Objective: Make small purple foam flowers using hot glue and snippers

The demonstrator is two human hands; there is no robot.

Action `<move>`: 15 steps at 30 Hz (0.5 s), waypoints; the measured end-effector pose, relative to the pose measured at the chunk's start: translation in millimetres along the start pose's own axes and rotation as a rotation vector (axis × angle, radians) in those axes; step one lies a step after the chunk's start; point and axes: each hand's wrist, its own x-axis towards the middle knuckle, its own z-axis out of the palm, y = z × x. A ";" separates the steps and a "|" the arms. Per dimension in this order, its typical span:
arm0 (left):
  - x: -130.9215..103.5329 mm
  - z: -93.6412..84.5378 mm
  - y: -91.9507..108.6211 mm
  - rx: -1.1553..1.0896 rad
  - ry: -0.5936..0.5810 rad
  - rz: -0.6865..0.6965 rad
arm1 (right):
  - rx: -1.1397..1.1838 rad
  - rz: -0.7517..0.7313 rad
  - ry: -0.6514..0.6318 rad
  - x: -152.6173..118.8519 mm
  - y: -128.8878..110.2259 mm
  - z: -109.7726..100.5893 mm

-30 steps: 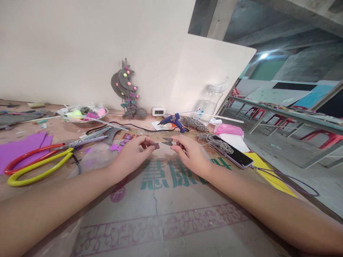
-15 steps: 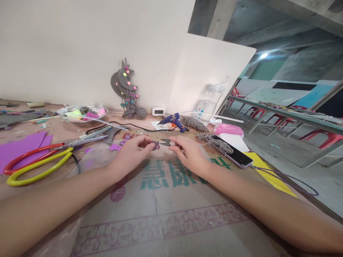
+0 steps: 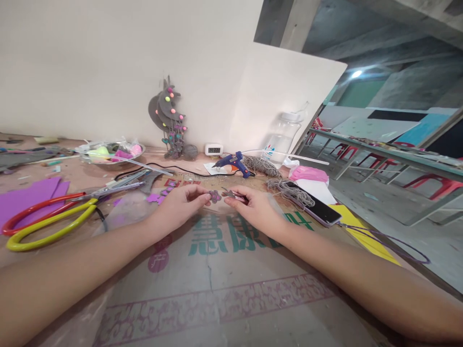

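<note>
Between the thumb and fingers of my left hand (image 3: 186, 205) is a small grey and purple flower-like piece (image 3: 214, 196). My right hand (image 3: 251, 207) is closed on a small pair of scissors (image 3: 228, 193), whose blades point left toward the piece and look nearly closed. A narrow gap lies between blades and piece. Both hands are above a printed cardboard sheet (image 3: 202, 299). Small purple scraps (image 3: 155, 198) lie beside my left hand.
Large red and yellow scissors (image 3: 54, 226) and purple sheets (image 3: 34, 195) lie left. Behind are a bowl (image 3: 112, 165), a blue glue gun (image 3: 235, 163), a clock (image 3: 213, 149) and a bottle (image 3: 284, 137). A phone (image 3: 321, 212) and grey yarn (image 3: 291, 193) lie right.
The small piece now shows more fully beyond my left fingertips. The scissor blades have turned and drawn back slightly to the right, and look less open than before.
</note>
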 end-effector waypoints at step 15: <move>-2.7 0.2 4.7 0.146 -0.006 0.109 | 0.100 0.136 -0.068 0.9 -2.7 1.5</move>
